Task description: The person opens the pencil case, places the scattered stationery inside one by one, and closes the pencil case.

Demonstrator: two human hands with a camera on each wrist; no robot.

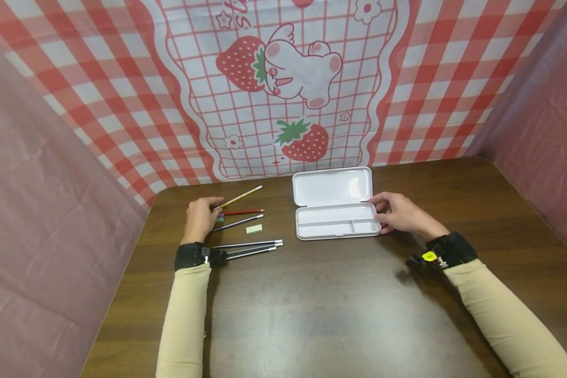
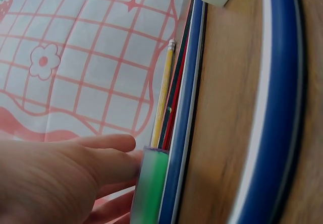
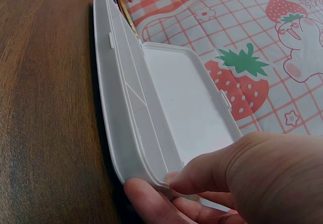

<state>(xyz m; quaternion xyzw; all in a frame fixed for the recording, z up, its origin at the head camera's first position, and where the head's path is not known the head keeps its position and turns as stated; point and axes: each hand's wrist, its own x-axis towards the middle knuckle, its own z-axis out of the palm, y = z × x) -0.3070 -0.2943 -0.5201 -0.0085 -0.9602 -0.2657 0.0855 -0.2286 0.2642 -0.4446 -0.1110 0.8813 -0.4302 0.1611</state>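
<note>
A white pencil case (image 1: pixel 337 205) lies with its lid folded back and its divided tray bare. At its right end my right hand (image 1: pixel 399 212) grips the rim, thumb on the edge and fingers against the outside, as the right wrist view shows. My left hand (image 1: pixel 200 218) is at the near end of a yellow pencil (image 1: pixel 238 197), fingers beside a small green block (image 2: pixel 154 183). That block hides some of the left fingertips, so I cannot tell whether they pinch the pencil. A red pencil (image 1: pixel 244 212) and a blue-striped pencil (image 1: pixel 240 222) lie alongside.
A pale green eraser (image 1: pixel 254 229) sits right of the blue-striped pencil. Several striped pencils (image 1: pixel 250 249) lie nearer me, beside the left wrist camera. A strawberry-print cloth (image 1: pixel 283 105) hangs behind the brown table (image 1: pixel 302 315), with pink cloth at both sides.
</note>
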